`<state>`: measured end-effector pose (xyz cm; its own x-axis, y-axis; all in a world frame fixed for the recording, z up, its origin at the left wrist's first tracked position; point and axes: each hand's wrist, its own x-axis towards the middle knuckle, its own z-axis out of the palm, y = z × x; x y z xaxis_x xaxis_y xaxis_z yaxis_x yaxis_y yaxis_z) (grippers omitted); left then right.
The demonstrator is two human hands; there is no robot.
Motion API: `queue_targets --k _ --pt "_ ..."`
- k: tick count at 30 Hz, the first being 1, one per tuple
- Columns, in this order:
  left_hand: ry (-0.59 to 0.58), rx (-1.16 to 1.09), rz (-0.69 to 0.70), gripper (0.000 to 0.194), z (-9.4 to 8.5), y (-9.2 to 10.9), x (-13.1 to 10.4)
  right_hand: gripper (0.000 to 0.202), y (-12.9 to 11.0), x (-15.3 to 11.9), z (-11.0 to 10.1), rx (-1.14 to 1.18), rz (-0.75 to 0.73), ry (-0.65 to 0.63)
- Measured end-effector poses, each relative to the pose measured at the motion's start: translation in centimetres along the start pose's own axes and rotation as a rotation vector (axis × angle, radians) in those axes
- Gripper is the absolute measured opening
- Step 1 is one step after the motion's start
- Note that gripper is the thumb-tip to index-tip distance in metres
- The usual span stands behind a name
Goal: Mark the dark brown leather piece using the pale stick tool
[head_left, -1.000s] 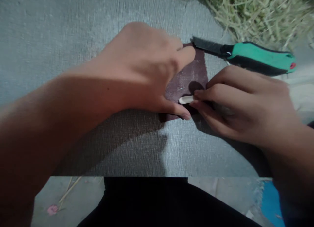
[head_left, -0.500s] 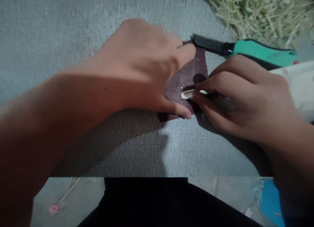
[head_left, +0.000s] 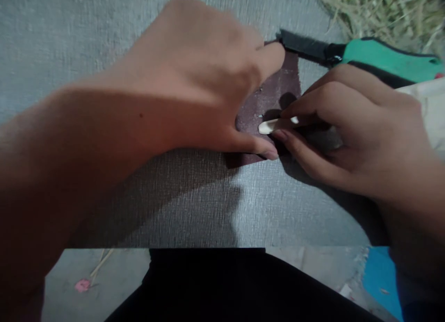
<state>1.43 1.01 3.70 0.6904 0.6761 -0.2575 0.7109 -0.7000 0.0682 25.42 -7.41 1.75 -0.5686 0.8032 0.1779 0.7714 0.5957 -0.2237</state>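
A dark reddish-brown sheet [head_left: 274, 87], which looks like sandpaper, lies on the grey textured table [head_left: 194, 201]. My left hand [head_left: 212, 67] rests on it with thumb and index finger spread apart, the index fingertip near the top edge and the thumb near the bottom. Pinched between the thumb and fingers of my right hand [head_left: 347, 127] is a small whitish piece [head_left: 268, 126] with a rounded tip, its tip over the sheet. The rest of that piece is partly hidden by my fingers.
A green-handled folding tool [head_left: 385, 60] with a black blade lies beyond my right hand, its blade end by the sheet's top corner. Dry straw-like fibres [head_left: 385, 16] are piled at the top right. A pale object [head_left: 431, 108] sits at the right edge.
The whole view has shifted slightly, with the tool and straw further right. Both hands stay at the sheet, and the whitish piece is still pinched in my right hand.
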Motion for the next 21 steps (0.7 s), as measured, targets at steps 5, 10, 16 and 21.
queue_targets --k 5,10,16,21 --pt "0.045 0.008 0.043 0.105 0.10 -0.05 -0.18 0.025 0.11 0.14 0.05 0.030 -0.028 0.018" --pt "-0.010 0.140 0.058 0.109 0.08 0.18 -0.18 0.027 0.10 0.26 0.12 0.005 -0.047 0.021" --pt "0.030 0.131 0.073 0.111 0.06 0.37 -0.11 0.027 -0.03 0.25 0.09 -0.012 -0.017 0.005" --pt "0.007 0.135 0.045 0.116 -0.08 0.20 0.13 0.023 0.27 0.16 0.24 0.019 -0.056 0.035"
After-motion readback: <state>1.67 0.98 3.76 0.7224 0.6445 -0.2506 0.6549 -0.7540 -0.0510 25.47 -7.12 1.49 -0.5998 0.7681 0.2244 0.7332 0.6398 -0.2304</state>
